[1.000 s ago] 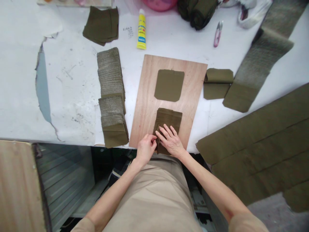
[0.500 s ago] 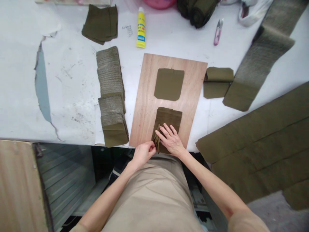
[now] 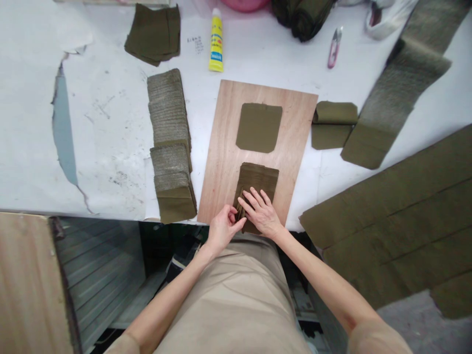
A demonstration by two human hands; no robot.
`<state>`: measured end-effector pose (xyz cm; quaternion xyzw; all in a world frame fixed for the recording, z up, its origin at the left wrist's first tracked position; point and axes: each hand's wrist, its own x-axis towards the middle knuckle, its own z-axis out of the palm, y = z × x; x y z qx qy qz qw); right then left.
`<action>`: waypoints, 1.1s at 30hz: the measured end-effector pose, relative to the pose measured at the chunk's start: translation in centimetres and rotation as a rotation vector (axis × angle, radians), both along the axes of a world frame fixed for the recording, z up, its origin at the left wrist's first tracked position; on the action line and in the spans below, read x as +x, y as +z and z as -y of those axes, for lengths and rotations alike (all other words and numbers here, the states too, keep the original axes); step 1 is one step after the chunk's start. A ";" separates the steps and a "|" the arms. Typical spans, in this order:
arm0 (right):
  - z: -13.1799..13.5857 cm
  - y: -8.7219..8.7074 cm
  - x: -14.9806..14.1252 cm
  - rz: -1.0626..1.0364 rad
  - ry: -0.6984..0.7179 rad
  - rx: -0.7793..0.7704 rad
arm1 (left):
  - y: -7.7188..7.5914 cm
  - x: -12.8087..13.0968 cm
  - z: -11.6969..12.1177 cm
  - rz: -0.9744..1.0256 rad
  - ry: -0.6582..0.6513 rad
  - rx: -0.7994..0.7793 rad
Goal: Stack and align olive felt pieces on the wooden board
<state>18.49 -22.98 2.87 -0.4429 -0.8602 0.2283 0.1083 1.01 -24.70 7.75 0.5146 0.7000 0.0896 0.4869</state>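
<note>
A stack of olive-green fabric pieces lies at the near end of a wooden board, its left edge lifted and fanned into folds. My right hand rests flat on this stack, fingers spread and pressing on it. Beside the fanned edge is my left hand, its thumb apart from the curled fingers and nothing seen held between them. Whether its fingertips touch the fabric I cannot tell. Farther up the board lies a single flat olive piece with cut corners.
Left of the board are overlapping fabric pieces, with more dark pieces behind. A yellow tube and pink-handled thread snips lie at the back. To the right are a folded piece, a long strip and large olive sheets.
My left thumb has parted from the fingers, which pinched at the fabric's edge before. The lifted folds have dropped lower. My right hand has stayed in place.
</note>
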 end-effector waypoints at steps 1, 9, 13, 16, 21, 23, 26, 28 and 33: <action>0.0 0.0 0.0 -0.003 -0.001 -0.003 | -0.1 0.1 0.1 -0.010 -0.005 -0.001; 0.0 -0.2 -0.1 -0.017 -0.014 0.001 | -0.8 0.1 0.3 0.026 0.027 -0.006; 0.1 -0.3 -0.1 -0.010 -0.013 0.013 | -0.9 -0.1 0.1 0.076 0.071 -0.024; 0.1 -0.4 0.0 -0.006 -0.010 0.031 | -0.8 -0.3 0.0 0.119 0.104 -0.021; 0.1 -0.4 -0.1 -0.030 -0.014 0.046 | -0.9 -0.6 0.5 0.100 0.146 0.016; 0.1 -0.4 -0.1 -0.038 -0.020 0.056 | -1.1 -1.0 0.9 0.073 0.133 0.028; 0.2 -0.4 -0.2 -0.047 -0.033 0.072 | -1.1 -1.5 1.3 -0.002 0.073 0.042; 0.2 -0.5 -0.2 -0.056 -0.040 0.075 | -0.9 -1.7 1.3 -0.100 -0.003 0.090; 0.2 -0.5 0.0 -0.066 -0.040 0.084 | -0.2 -1.2 0.3 -0.276 -0.318 0.365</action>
